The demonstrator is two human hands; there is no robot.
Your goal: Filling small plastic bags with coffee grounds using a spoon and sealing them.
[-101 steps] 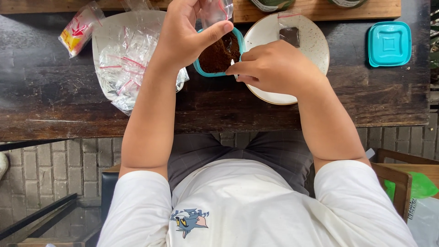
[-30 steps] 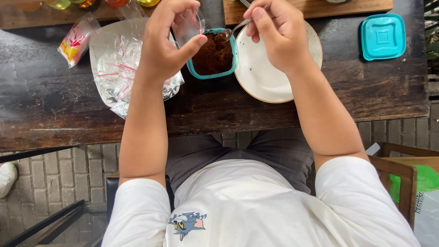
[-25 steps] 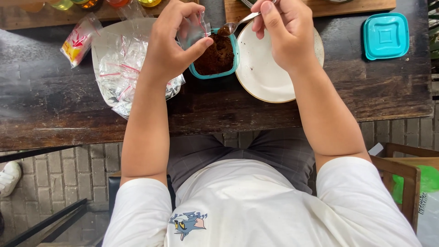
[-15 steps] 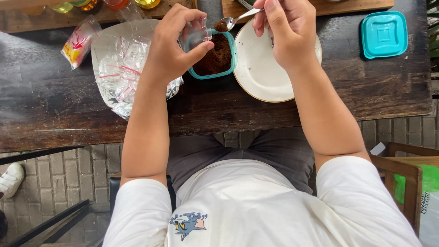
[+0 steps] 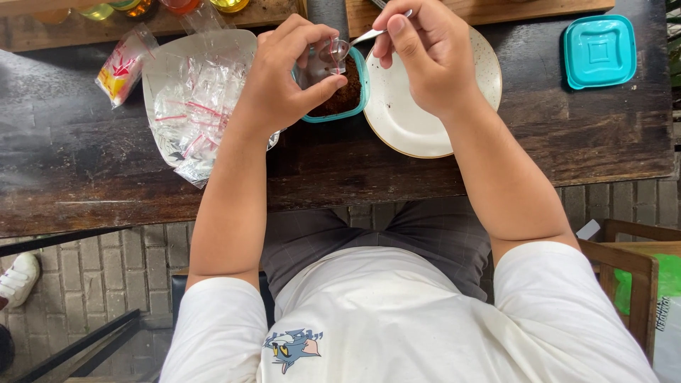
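Small clear bag (image 5: 328, 62) | left hand (image 5: 287, 78) pinches it open (over teal tub (image 5: 347, 96), catching spills) | right hand (image 5: 425, 50) grips spoon (image 5: 355, 41), tipping in.

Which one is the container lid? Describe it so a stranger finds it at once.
Start at the dark wooden table and go to its far right end, past the speckled white plate under the right hand. The lid lies there alone, flat. It is the only square teal piece with rounded corners and nothing inside it, unlike the teal-rimmed tub of brown powder.
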